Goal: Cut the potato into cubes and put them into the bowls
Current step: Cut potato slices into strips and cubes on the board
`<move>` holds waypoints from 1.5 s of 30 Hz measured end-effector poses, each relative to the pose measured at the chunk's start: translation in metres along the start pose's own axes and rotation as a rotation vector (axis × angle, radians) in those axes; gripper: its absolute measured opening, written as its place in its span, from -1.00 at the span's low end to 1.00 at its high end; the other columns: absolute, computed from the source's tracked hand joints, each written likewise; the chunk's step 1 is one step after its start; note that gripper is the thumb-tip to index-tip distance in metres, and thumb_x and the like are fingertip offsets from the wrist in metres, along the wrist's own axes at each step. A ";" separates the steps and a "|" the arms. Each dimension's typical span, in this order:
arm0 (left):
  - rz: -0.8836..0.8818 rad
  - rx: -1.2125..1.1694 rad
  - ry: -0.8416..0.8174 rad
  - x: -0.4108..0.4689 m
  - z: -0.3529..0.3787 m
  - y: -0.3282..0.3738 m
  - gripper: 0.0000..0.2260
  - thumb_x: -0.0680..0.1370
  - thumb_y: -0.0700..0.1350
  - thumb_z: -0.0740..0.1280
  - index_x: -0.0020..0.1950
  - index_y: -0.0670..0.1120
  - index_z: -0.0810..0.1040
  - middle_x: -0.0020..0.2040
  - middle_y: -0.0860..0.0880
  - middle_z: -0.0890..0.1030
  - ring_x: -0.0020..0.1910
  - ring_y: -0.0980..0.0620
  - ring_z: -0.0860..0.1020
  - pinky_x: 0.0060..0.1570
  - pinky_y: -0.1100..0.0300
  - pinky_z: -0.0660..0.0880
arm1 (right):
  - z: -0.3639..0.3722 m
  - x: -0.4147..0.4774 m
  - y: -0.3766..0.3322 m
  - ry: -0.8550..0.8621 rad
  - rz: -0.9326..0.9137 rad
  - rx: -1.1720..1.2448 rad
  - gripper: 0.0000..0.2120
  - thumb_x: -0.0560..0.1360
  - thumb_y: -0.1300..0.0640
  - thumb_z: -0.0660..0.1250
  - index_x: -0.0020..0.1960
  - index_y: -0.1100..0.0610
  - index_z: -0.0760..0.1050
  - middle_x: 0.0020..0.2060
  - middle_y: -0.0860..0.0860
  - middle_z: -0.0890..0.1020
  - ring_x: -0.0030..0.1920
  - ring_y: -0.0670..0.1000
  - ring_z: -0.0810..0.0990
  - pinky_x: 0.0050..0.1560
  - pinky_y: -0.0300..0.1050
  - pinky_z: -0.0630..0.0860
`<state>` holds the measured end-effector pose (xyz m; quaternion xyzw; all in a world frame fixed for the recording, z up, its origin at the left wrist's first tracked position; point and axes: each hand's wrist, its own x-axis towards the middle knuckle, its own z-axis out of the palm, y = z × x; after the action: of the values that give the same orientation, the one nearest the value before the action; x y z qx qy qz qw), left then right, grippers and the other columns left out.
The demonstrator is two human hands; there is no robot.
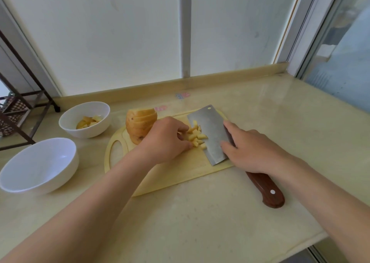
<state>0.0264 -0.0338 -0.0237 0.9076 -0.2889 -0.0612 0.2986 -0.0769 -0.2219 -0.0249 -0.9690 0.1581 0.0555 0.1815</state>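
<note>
Potato cubes (197,137) lie heaped between your hands, partly on the flat cleaver (210,126) blade. Your left hand (166,140) curls round the pile; your right hand (254,150) grips the cleaver where blade meets handle. The cubes are probably light, firm and wet-slick, so scoop the heap rather than pinching singles. The part-filled bowl (88,131) and the empty bowl (40,162) sit left of your left hand.
</note>
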 end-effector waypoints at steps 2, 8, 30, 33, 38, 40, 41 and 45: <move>0.011 -0.016 0.010 0.001 0.002 -0.001 -0.65 0.45 -0.09 0.51 0.22 -0.08 0.62 -0.04 0.01 0.67 -0.06 0.10 0.62 0.10 0.08 0.56 | 0.001 0.001 -0.002 -0.003 -0.015 -0.041 -0.39 0.69 -0.13 0.04 0.68 -0.06 -0.07 0.02 0.11 0.60 0.03 0.19 0.59 -0.11 -0.02 0.40; 0.035 -0.046 0.028 0.001 0.005 -0.001 -0.81 0.45 -0.12 0.49 0.05 -0.11 0.69 -0.10 -0.03 0.69 -0.11 0.06 0.63 0.04 0.03 0.58 | 0.004 0.001 -0.008 -0.016 -0.048 -0.065 -0.40 0.70 -0.14 0.03 0.67 -0.03 -0.05 0.00 0.13 0.60 0.05 0.22 0.57 -0.06 0.01 0.41; -0.019 -0.319 0.217 0.006 -0.003 0.003 -0.81 0.51 -0.22 0.42 0.11 -0.09 0.68 -0.06 0.08 0.68 -0.10 0.27 0.61 -0.13 0.50 0.51 | 0.006 0.003 0.008 0.054 0.001 0.635 -0.62 0.68 0.09 0.21 0.47 -0.14 0.38 -0.46 -0.13 0.61 -0.50 -0.09 0.53 -0.30 -0.03 0.49; -0.083 -0.450 0.317 0.006 -0.013 0.004 -0.83 0.51 -0.18 0.44 0.08 -0.02 0.68 -0.09 0.10 0.69 -0.19 0.27 0.62 -0.32 0.46 0.46 | 0.006 0.005 0.010 0.055 0.013 0.677 -0.61 0.68 0.10 0.22 0.48 -0.12 0.39 -0.46 -0.15 0.59 -0.50 -0.08 0.53 -0.34 -0.12 0.44; -0.101 -0.363 0.362 0.006 -0.018 0.005 -0.84 0.51 -0.17 0.40 0.00 0.06 0.68 -0.15 0.15 0.67 -0.17 0.24 0.62 -0.27 0.35 0.51 | 0.006 0.007 0.013 0.068 0.032 0.718 -0.60 0.67 0.10 0.24 0.49 -0.09 0.40 -0.43 -0.10 0.60 -0.50 -0.07 0.53 -0.33 -0.11 0.43; -0.070 -0.330 0.344 0.006 -0.018 0.006 -0.82 0.52 -0.21 0.37 0.02 0.04 0.66 -0.13 0.13 0.66 -0.14 0.24 0.61 -0.21 0.39 0.52 | 0.005 0.007 0.013 0.071 0.038 0.742 -0.61 0.67 0.11 0.25 0.48 -0.08 0.41 -0.38 -0.03 0.62 -0.51 -0.05 0.52 -0.30 -0.07 0.42; -0.057 -0.316 0.342 0.005 -0.019 0.007 -0.81 0.52 -0.22 0.35 0.03 0.03 0.66 -0.12 0.12 0.66 -0.14 0.25 0.61 -0.22 0.42 0.50 | 0.004 0.007 0.014 0.069 0.046 0.758 -0.61 0.67 0.12 0.25 0.48 -0.08 0.42 -0.36 0.00 0.61 -0.52 -0.04 0.52 -0.30 -0.06 0.42; -0.013 -0.361 0.379 0.003 -0.037 0.018 -0.73 0.52 -0.27 0.25 0.06 0.02 0.63 -0.08 0.07 0.65 -0.08 0.16 0.62 -0.12 0.28 0.57 | -0.002 0.008 0.015 0.052 0.079 0.841 -0.61 0.66 0.16 0.26 0.48 -0.03 0.44 -0.36 0.07 0.56 -0.55 -0.02 0.48 -0.44 -0.15 0.40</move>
<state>0.0303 -0.0285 0.0165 0.8367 -0.2062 0.0573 0.5041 -0.0742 -0.2380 -0.0289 -0.8048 0.2084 -0.0315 0.5548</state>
